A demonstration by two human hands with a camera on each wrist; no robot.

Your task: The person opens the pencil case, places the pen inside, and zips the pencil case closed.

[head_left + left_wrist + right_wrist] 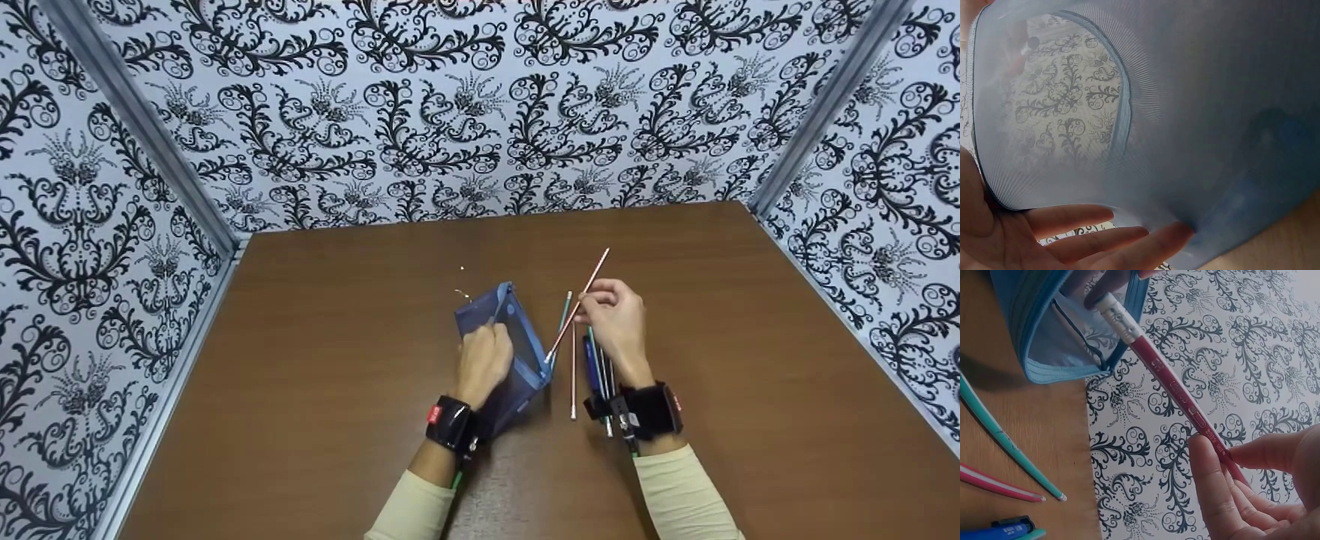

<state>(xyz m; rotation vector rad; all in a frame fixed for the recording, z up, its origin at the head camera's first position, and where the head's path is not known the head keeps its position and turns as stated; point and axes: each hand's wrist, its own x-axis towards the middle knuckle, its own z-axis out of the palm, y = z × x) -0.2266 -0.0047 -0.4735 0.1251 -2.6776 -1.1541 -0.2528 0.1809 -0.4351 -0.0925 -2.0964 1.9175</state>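
Observation:
My left hand [485,358] grips a blue see-through mesh zip pouch [529,330], holding its mouth open towards the right. In the left wrist view, fingers [1095,244] lie along the mesh, and much of the pouch fills the picture. My right hand [616,319] pinches a red pencil [1165,379] between thumb and fingertips. The pencil slants, its white eraser end at the pouch's opening. Near the right hand on the table lie a green pencil [1010,439], another red pencil [574,382] and a blue pen [592,367]. More pencils there are partly hidden under the right wrist.
A brown wooden table [337,360] carries everything. Black-and-white patterned panels [472,112] stand behind it and at both sides, with grey metal posts [161,142] at the corners. A small shiny pull [463,294] shows at the pouch's far left end.

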